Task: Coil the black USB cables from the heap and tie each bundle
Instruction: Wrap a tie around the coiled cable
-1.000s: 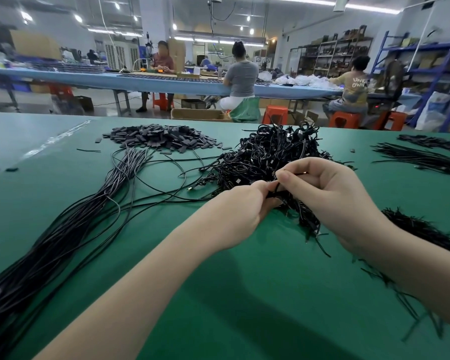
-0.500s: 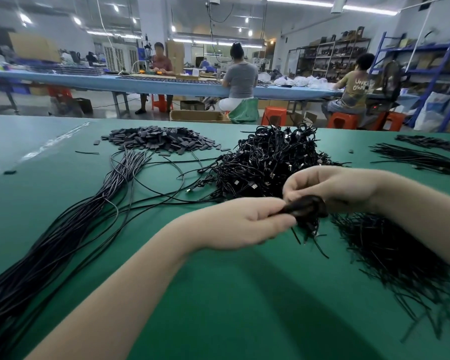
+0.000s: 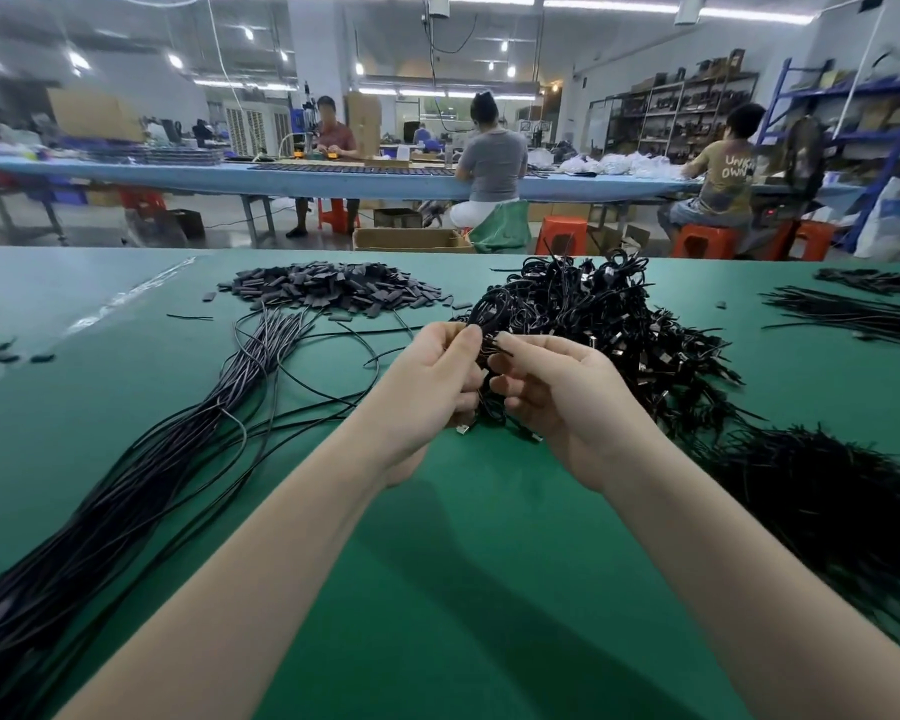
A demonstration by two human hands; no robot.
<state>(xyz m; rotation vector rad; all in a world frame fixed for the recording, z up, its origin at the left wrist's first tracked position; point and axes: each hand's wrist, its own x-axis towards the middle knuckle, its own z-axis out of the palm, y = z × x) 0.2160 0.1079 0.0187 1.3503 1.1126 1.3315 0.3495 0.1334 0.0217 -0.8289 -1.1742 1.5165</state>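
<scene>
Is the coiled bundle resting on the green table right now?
No: both the left hand and the right hand hold the coiled cable bundle lifted above the green table, its connectors dangling free.
</scene>
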